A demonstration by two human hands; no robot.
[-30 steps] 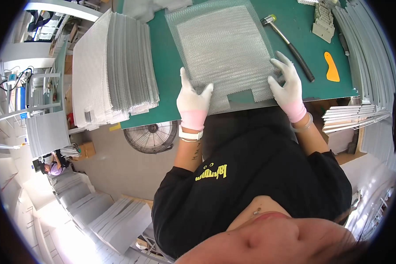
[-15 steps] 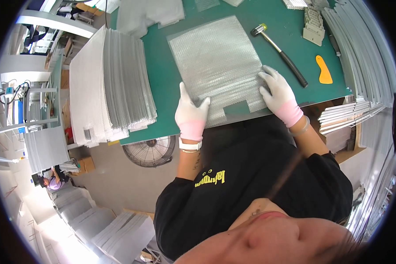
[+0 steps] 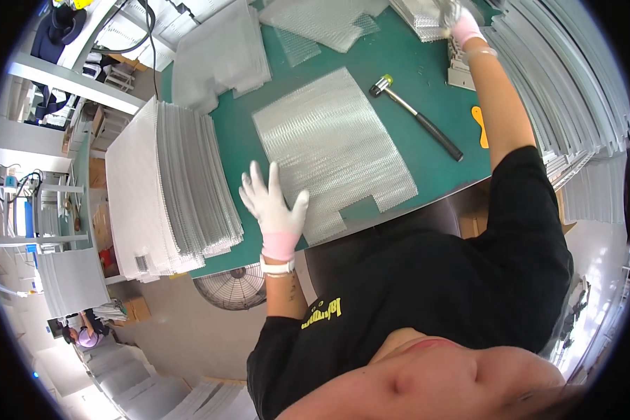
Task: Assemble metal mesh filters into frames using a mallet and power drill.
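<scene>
A silvery, textured sheet (image 3: 336, 150) with a rectangular notch in its near edge lies flat on the green tabletop (image 3: 427, 178). My left hand (image 3: 276, 206), in a white glove with a pink cuff, is at the sheet's near left corner, fingers spread, holding nothing. My right hand (image 3: 463, 26), gloved the same way, reaches to the far right, at a small stack of silvery pieces (image 3: 420, 17). Its fingers are blurred, so any hold on a piece cannot be made out. A rubber-headed hammer (image 3: 420, 119) lies to the right of the sheet.
A tall stack of sheets (image 3: 189, 185) stands at the left. More sheets (image 3: 224, 52) lie at the far left. An orange scraper (image 3: 479, 127) and a beige block (image 3: 460, 70) lie under my right arm. Racked panels (image 3: 560, 77) line the right. A floor fan (image 3: 234, 287) stands below the table.
My right hand has left the sheet's right edge and reached far right. My left hand has lifted its fingers off the left edge and spread them. The whole view has shifted.
</scene>
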